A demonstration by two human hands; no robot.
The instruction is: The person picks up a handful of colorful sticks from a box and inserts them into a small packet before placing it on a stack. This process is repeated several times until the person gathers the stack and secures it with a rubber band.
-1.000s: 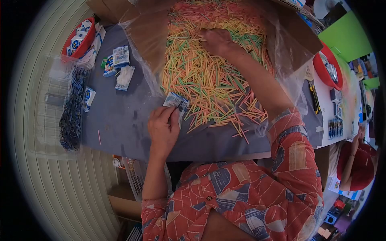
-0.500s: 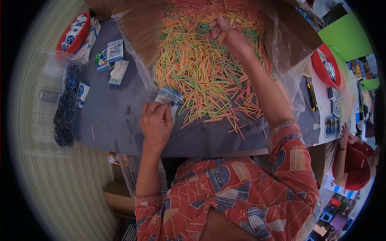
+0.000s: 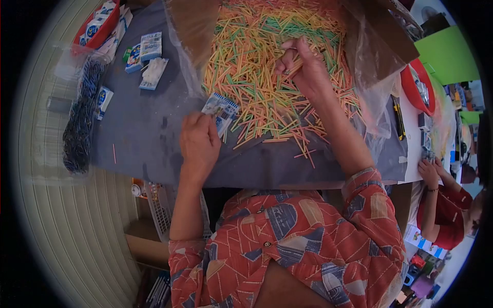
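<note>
My left hand [image 3: 199, 139] is closed on the near end of a small blue-and-white printed packet [image 3: 222, 112], at the front left edge of a big heap of thin pastel sticks [image 3: 257, 92]. Orange, yellow, green and pink sticks make up the heap. Over its right part, my right hand [image 3: 312, 77] has its fingers curled around a few of the sticks [image 3: 295, 66]. The fingertips face left, toward the packet side. Both forearms reach in from the near edge of the table.
Several packets [image 3: 151, 46] lie at the left, one topped with white material [image 3: 153, 72]. Beyond are a red basin [image 3: 102, 28] and a clear tray of dark twisted strands [image 3: 82, 113]. A yellow-black cutter [image 3: 398, 118] lies right, near another red basin [image 3: 417, 87] and a co-worker [image 3: 444, 210].
My right hand has come back toward me over the heap, still holding sticks. The left hand keeps the packet. The co-worker's hands have moved to the table, and the view has shifted slightly.
</note>
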